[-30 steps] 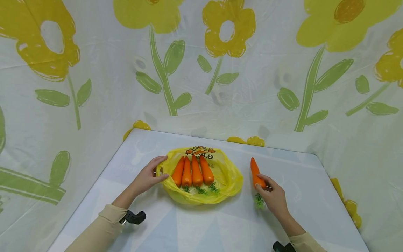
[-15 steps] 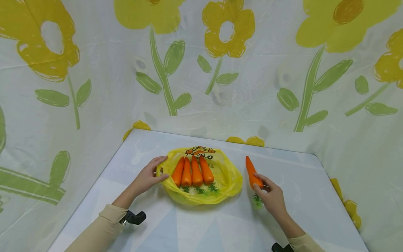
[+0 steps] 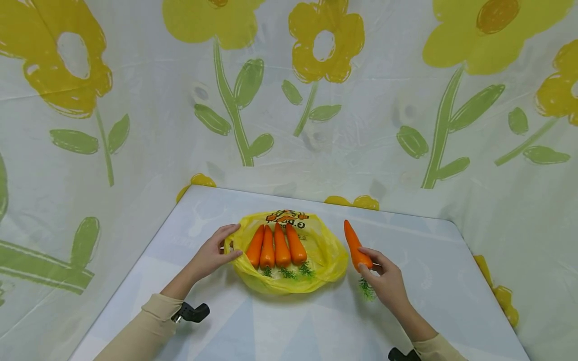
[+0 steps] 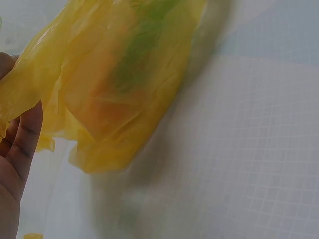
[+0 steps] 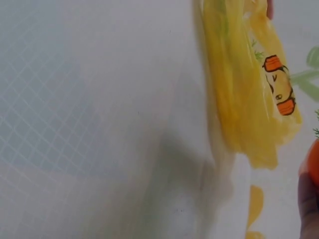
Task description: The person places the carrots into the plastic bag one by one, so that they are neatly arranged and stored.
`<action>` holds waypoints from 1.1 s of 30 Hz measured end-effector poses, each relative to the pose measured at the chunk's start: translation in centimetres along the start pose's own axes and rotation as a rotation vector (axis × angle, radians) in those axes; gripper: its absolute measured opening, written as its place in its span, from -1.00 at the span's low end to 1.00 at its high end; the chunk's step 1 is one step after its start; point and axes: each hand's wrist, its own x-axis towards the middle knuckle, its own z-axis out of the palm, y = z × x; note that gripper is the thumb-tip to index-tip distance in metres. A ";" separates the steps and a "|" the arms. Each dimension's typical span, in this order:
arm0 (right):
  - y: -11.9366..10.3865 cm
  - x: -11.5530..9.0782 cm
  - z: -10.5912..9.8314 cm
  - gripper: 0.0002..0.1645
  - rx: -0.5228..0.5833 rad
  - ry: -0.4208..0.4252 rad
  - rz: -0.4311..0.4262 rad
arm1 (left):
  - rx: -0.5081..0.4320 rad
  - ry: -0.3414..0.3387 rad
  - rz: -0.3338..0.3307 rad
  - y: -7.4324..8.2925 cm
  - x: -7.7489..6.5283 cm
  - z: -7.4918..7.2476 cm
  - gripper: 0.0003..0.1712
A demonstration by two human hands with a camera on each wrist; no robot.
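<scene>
A yellow plastic bag (image 3: 333,253) lies spread open on the table, printed with a cartoon and letters. Several orange carrots (image 3: 282,250) with green tops lie side by side inside it, tips pointing away from me. My left hand (image 3: 212,255) pinches the bag's left edge between thumb and fingers; the left wrist view shows the film (image 4: 114,99) drawn up into those fingers. To the right of the bag, my right hand (image 3: 389,281) holds another carrot (image 3: 352,240) near its thick end. Its green top (image 3: 367,290) hangs below, and its tip leans towards the bag.
The pale table (image 3: 429,281) stretches to both sides and in front of the bag. A white curtain (image 3: 361,125) with yellow flowers hangs behind and around the table. Black straps with camera mounts (image 3: 194,312) sit on both wrists.
My right hand has moved left with its carrot, bringing it closer to the bag's right edge. My left hand and the bag have stayed in place.
</scene>
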 end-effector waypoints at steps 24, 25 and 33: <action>2.8 0.8 1.2 -0.60 0.119 -0.135 -0.083 | -0.014 0.000 -0.016 0.2 -0.2 -0.1 -0.18; 2.8 0.8 1.3 -0.60 0.117 -0.141 -0.088 | -0.014 0.001 -0.017 0.2 -0.2 -0.1 -0.17; 2.6 0.8 2.2 -0.61 0.166 -0.183 -0.108 | 0.010 0.006 -0.014 -0.1 -0.1 0.1 -0.16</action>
